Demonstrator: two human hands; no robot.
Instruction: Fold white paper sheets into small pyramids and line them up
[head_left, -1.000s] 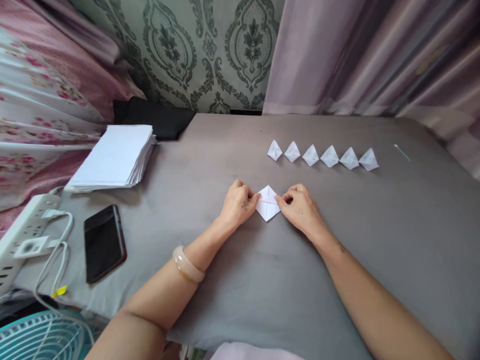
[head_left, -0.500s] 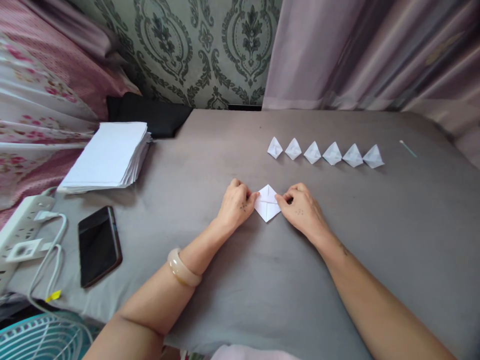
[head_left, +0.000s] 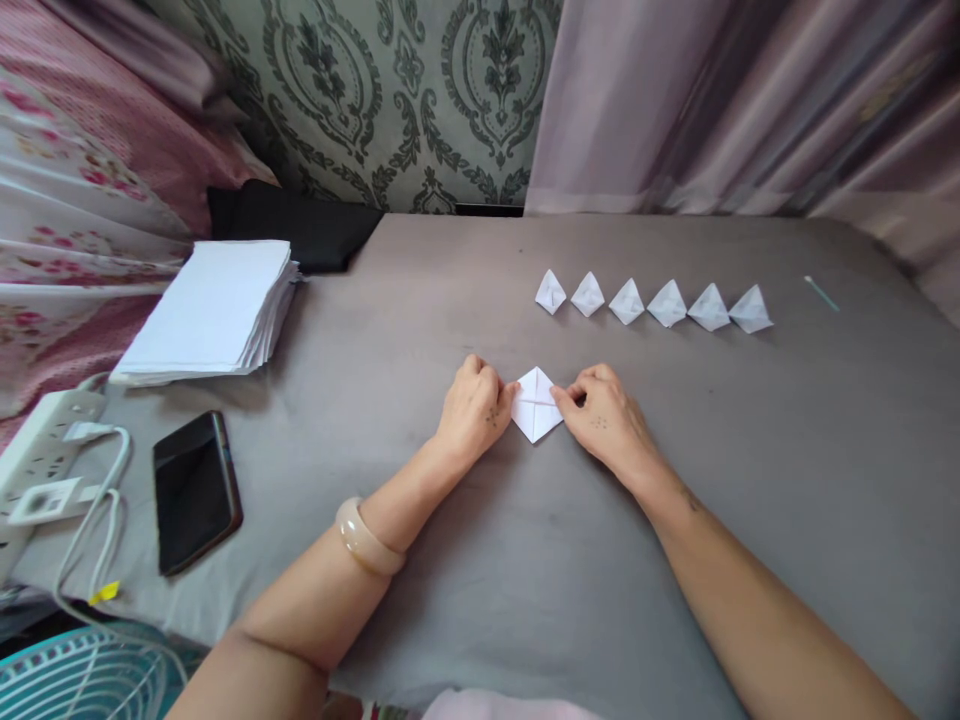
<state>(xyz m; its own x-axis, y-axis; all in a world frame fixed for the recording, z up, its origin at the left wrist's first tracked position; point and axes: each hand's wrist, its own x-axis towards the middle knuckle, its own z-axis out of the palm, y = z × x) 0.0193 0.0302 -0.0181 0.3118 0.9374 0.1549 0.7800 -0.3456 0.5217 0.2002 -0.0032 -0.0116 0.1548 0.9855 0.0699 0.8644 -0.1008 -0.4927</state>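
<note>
Okay, my fingers clamped on folded white paper (head_left: pixel 535 408): left hand (head_left: pixel 474 408) pinching one side corner, right hand (head_left: pixel 606 422) pinching opposite corner. Paper on grey cloth (head_left: pixel 525 580), diamond-wise between my hands, creases showing. Bangle (head_left: pixel 369 538) on my left forearm. Beyond, rightward, row of six small folded papers (head_left: pixel 627 303). Far left, paper stack (head_left: pixel 206 308); nearer me, phone (head_left: pixel 196 495) beside power strip (head_left: pixel 45 440).

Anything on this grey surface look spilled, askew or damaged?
No spill or damage visible. The held paper square looks neat. Slightly odd: a thin stick lies alone, slanted, right of the folded papers, and the paper stack has uneven edges.
</note>
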